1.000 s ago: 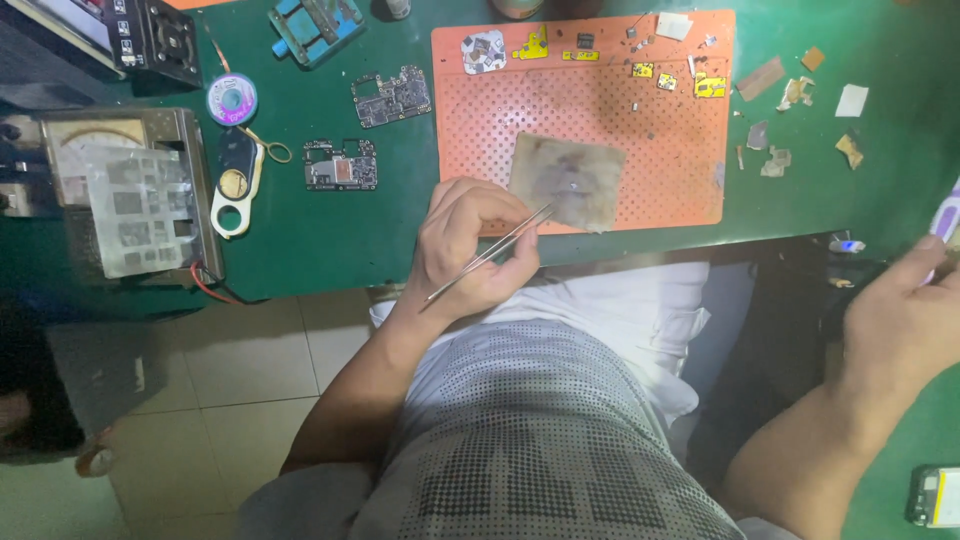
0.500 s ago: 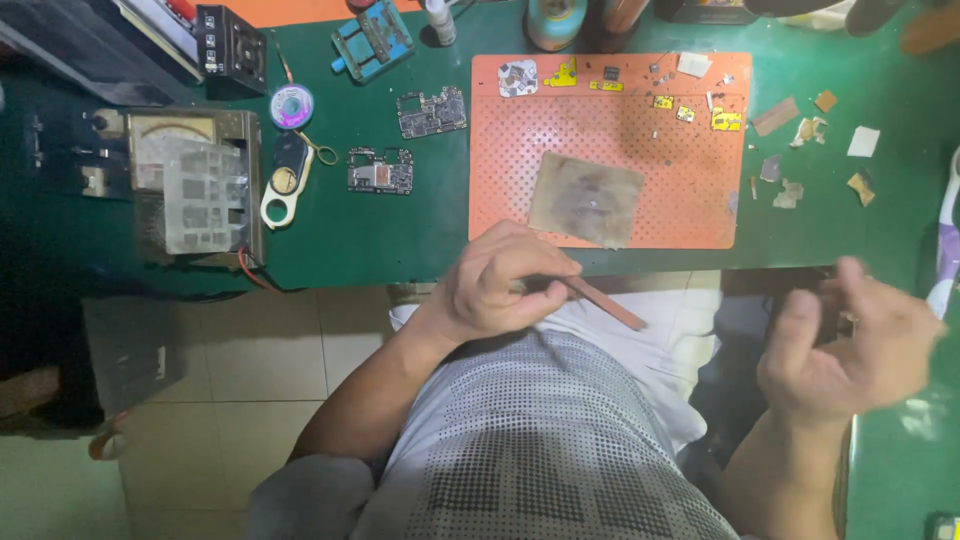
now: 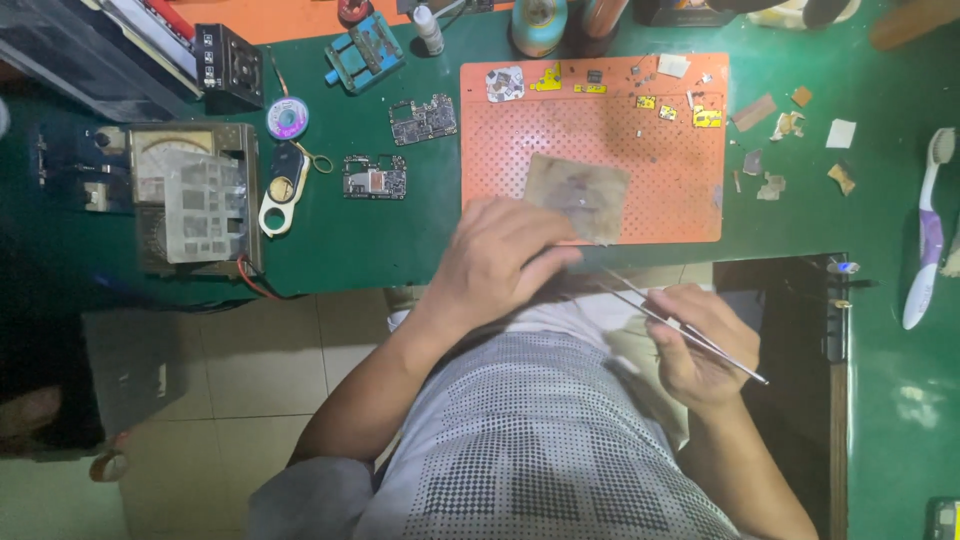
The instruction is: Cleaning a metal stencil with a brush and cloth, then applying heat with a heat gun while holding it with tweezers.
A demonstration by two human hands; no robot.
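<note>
The right hand (image 3: 700,345) has its grip closed on thin metal tweezers (image 3: 680,325), whose tips point toward the empty, loosely curled left hand (image 3: 500,260), so the grey plate (image 3: 578,195) on the orange mat (image 3: 600,130) beyond seems not yet worked.

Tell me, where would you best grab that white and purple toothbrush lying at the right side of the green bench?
Probably by the purple middle of the handle, coming straight down from above. The toothbrush lies flat and lengthwise on the green mat, bristle head toward the far end, with bare mat along both long sides, so fingers could pinch across its narrow width there, near its likely balance point.
</note>
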